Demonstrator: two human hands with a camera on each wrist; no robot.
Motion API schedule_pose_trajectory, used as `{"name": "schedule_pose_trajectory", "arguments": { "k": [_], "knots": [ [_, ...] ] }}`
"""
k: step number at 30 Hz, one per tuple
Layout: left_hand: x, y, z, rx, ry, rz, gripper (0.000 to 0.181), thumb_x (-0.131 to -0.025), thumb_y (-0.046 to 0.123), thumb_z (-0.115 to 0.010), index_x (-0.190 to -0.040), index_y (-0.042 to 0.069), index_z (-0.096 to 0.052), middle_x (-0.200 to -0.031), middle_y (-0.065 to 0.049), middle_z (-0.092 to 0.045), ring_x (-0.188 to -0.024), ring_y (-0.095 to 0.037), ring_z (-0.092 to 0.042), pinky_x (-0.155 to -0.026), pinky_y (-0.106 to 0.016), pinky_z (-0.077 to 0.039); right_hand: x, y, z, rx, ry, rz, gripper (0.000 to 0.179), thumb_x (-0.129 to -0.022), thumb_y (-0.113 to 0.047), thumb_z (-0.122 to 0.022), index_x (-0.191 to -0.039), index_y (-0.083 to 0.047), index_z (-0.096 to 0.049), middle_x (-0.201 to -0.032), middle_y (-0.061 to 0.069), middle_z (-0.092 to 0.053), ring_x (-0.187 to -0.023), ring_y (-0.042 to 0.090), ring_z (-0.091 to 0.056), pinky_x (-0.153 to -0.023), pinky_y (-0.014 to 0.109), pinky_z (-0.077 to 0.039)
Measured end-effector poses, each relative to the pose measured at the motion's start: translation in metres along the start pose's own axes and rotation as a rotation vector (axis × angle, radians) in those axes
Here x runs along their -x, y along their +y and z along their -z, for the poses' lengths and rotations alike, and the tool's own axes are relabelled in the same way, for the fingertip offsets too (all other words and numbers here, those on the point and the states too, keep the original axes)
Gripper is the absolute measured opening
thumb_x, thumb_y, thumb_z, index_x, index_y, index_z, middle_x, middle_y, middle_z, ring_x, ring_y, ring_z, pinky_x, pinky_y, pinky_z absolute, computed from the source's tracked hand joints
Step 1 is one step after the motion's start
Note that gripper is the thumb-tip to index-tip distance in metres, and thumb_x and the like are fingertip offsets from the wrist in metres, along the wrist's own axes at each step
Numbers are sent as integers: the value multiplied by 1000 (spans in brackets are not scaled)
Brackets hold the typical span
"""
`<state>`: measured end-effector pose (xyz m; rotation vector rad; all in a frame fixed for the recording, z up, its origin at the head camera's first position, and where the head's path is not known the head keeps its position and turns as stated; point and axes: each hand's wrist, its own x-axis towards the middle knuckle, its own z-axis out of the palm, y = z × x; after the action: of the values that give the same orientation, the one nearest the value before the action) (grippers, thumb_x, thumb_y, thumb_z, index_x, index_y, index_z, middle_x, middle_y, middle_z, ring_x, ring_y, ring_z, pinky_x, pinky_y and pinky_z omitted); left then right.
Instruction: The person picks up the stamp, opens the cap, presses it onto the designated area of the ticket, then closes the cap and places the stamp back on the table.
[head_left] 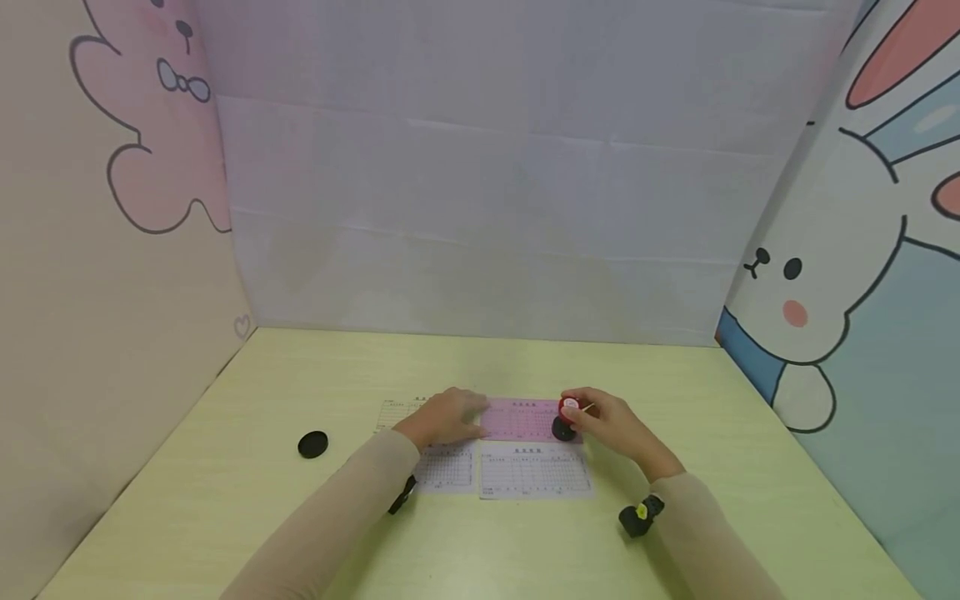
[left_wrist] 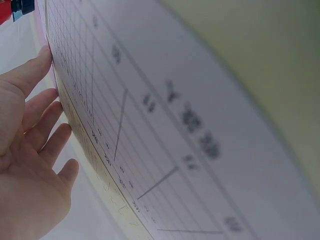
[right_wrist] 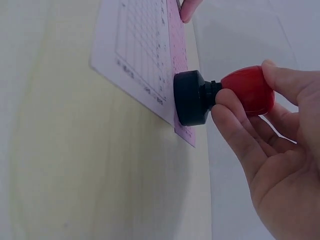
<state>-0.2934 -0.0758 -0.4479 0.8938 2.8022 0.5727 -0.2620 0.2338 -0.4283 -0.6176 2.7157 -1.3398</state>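
Observation:
My right hand grips the red handle of a stamp, with fingers and thumb around it. The stamp's round black base stands on the right end of a pink printed form, its face hidden against the paper. At that form's left edge, my left hand touches the paper with extended fingers; in the left wrist view the fingertips rest along the paper edge. Directly below the pink form lies a white form with a printed grid.
A pale yellow form lies partly under the left hand, and another white form sits below it. Farther left on the table is a round black lid. Walls with cartoon figures enclose both sides.

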Motion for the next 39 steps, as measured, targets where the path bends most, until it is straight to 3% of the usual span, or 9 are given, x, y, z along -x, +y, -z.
{"name": "schedule_pose_trajectory", "arguments": {
  "k": [4,11,26,39],
  "knots": [
    [-1,-1,-2,12,-3,10,56,-95,34,-70,-144,9,-55,-150,-8,-49,-141,-30,-41,-117,-45,-29,3,-14,4,14,-29,30,37,-102,-15,-62,-129,8,-57,-104,14,-70,-86,21,-67,-74,26,-53],
    [-3,-3,-3,8,4,-8,57,-95,34,-70,-143,8,-56,-150,-8,-50,-140,-30,-42,-116,-44,-30,1,-3,2,41,-19,-16,43,-101,-24,-64,-132,4,-58,-104,7,-68,-87,17,-64,-75,29,-52],
    [-2,2,0,-3,-6,1,57,-96,33,-69,-144,8,-54,-150,-8,-49,-141,-30,-40,-117,-44,-29,-1,-4,5,67,-29,54,37,-101,-20,-63,-127,6,-59,-103,9,-65,-82,16,-61,-68,27,-50],
    [2,4,2,11,-4,-8,56,-96,31,-70,-143,6,-54,-150,-10,-49,-140,-32,-41,-117,-46,-29,-3,-8,8,35,-75,21,36,-102,-21,-62,-126,5,-60,-104,10,-63,-85,18,-63,-73,29,-52]
  ]
}}
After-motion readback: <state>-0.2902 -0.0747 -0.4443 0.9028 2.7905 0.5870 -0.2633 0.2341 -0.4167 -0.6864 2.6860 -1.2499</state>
